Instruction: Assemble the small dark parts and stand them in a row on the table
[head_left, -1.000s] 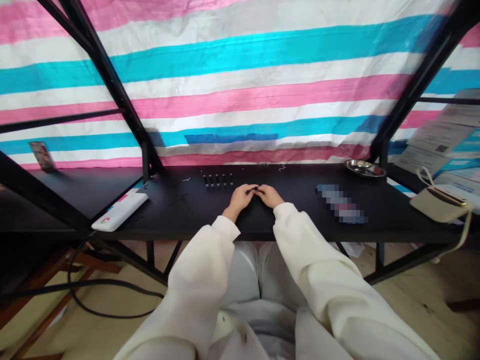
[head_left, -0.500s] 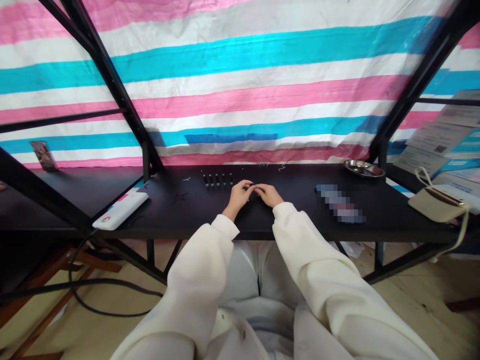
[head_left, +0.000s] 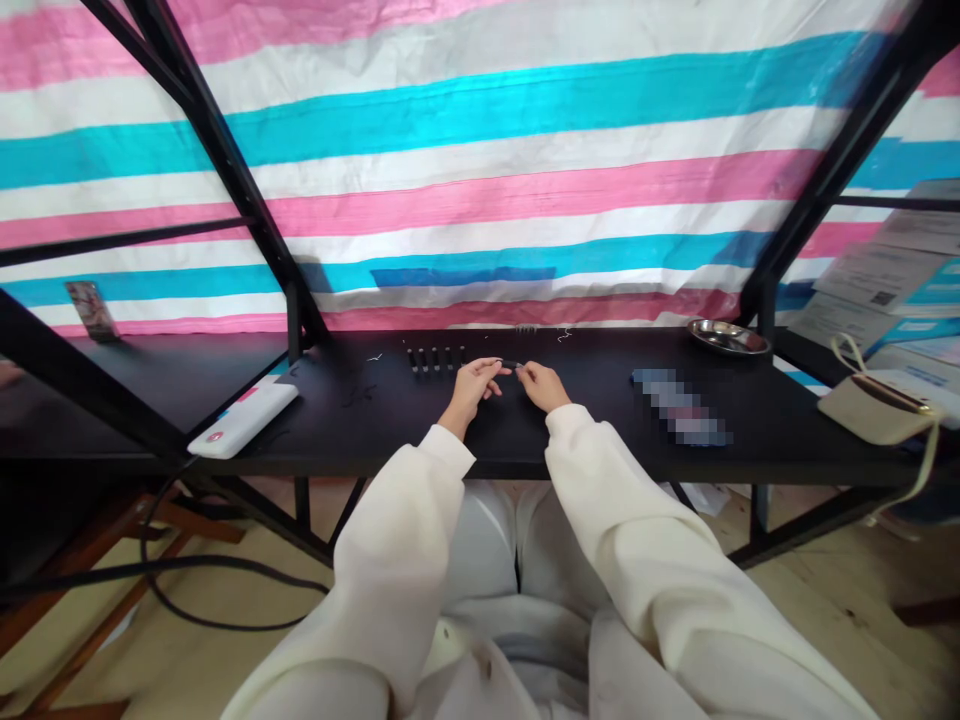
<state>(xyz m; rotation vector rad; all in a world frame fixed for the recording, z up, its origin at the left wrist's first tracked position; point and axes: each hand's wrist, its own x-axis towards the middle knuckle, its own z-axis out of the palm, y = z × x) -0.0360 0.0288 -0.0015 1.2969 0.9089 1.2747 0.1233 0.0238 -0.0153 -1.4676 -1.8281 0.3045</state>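
Observation:
Over the black table, my left hand pinches one end of a small dark stick-like piece. At the piece's other end, the fingertips of my right hand are closed on it. What kind of piece it is cannot be made out; it lies roughly level between the two hands. Just left of my left hand, several short black cylinders with pale grey ends form a row on the table. My left fingers partly cover the row's right end.
A shiny metal dish sits at the back right, with a blurred-out flat object nearer me. A beige pouch lies far right, and a white device on the left. White scraps lie along the back edge.
My hands have drawn slightly apart, and more of the dark piece shows between my fingertips. The row of cylinders stands as before.

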